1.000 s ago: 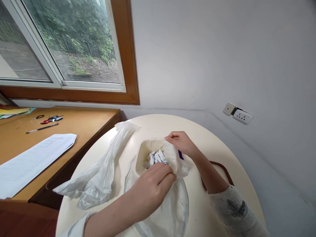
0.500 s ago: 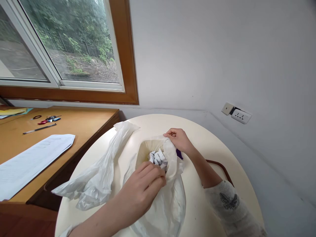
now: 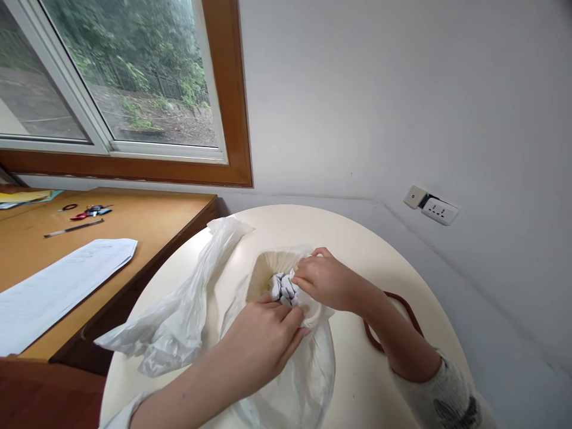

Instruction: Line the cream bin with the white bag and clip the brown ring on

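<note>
A white plastic bag (image 3: 290, 387) lines a small open container (image 3: 261, 265) on the round table, its mouth folded over the rim. Crumpled printed paper (image 3: 282, 289) lies inside. At the near side of the mouth, my left hand (image 3: 263, 333) is closed on the bag's edge, thumb and fingers curled over the rim. My right hand (image 3: 328, 279) pinches the bag at the right side, its fingertips beside the paper. The bag's bottom and most of the container are hidden by plastic and hands.
Another white plastic bag (image 3: 192, 304) lies crumpled at the left of the cream table (image 3: 361, 238). A brown loop (image 3: 409, 313) rests under my right forearm. The wooden desk (image 3: 170, 208) at left holds paper sheets (image 3: 75, 286), a pen (image 3: 75, 229) and keys (image 3: 95, 211).
My right hand has moved from the far right rim nearer to me and inward, beside the paper. The left hand has shifted slightly right along the rim. The purple patch is now hidden.
</note>
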`<state>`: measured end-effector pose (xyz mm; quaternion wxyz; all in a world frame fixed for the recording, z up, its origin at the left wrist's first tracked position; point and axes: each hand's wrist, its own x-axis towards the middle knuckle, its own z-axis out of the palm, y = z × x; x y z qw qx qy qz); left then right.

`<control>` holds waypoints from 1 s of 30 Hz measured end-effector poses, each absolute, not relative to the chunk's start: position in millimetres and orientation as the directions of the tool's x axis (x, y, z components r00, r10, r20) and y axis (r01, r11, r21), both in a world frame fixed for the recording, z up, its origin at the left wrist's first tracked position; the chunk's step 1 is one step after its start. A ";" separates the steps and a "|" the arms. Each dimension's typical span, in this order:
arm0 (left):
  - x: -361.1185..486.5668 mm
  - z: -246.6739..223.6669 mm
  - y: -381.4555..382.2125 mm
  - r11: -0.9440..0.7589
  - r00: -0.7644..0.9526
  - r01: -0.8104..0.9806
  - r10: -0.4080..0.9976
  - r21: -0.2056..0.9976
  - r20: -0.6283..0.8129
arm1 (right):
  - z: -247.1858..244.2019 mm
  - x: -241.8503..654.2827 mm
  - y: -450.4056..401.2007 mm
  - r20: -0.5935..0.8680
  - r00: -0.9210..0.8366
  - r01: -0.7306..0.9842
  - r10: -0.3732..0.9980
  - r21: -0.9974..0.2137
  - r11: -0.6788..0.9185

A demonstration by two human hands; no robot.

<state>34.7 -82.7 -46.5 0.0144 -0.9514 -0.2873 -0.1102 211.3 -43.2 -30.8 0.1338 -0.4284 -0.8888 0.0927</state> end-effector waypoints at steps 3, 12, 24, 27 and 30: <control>34.4 -47.5 -81.7 -0.836 0.807 0.549 0.534 0.013 0.251 | -29.8 208.4 -39.6 0.073 -0.600 0.761 0.797 -0.254 0.596; -5.4 -53.8 -84.8 -0.789 0.605 0.549 0.604 0.276 0.519 | -41.5 243.9 -68.9 0.478 -0.273 0.685 0.835 -0.512 0.518; -23.1 -108.3 -50.4 -0.356 0.483 0.289 0.856 0.889 0.186 | -164.5 352.9 -151.6 -0.171 0.005 0.907 0.985 -0.415 -0.077; -19.1 -111.5 -50.5 -0.298 0.472 0.274 0.870 0.914 0.142 | -173.8 352.9 -158.0 -0.116 0.053 0.892 0.992 -0.441 -0.099; -16.7 -117.7 -51.2 -0.264 0.462 0.232 0.877 0.936 0.133 | -178.2 349.7 -159.5 -0.048 0.074 0.873 0.996 -0.479 -0.088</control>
